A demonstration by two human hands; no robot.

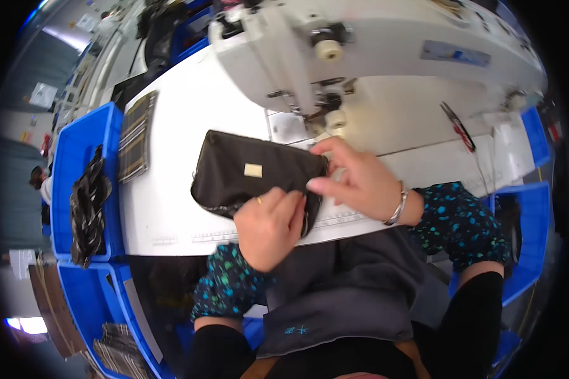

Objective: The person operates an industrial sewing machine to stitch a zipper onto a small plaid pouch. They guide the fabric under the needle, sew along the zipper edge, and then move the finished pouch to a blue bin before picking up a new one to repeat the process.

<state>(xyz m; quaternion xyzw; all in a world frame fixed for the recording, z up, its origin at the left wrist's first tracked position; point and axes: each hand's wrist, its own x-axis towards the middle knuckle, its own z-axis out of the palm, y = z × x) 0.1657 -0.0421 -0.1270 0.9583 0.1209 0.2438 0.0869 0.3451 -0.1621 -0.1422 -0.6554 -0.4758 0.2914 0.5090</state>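
Note:
A dark brown fabric pouch (pixel 227 161) with a small pale label and a zipper along its edge lies on the white sewing table (pixel 171 215). My left hand (pixel 269 227) is closed on the pouch's near edge, its fingers curled and the fingertips partly hidden. At the pouch's right end, my right hand (pixel 363 186) grips the corner, with the thumb on the near side and the index finger on the far side. Just beyond the pouch stands a white sewing machine (pixel 385 50), its needle area close to the pouch's far right corner.
Red-handled thread snips (pixel 458 126) lie right of the machine. On the table's left rests a striped fabric piece (pixel 137 136). Beside it, a blue bin (pixel 112 234) holds dark strips; a lower blue bin (pixel 85 297) holds striped fabric. Another blue bin (pixel 531 252) stands at right.

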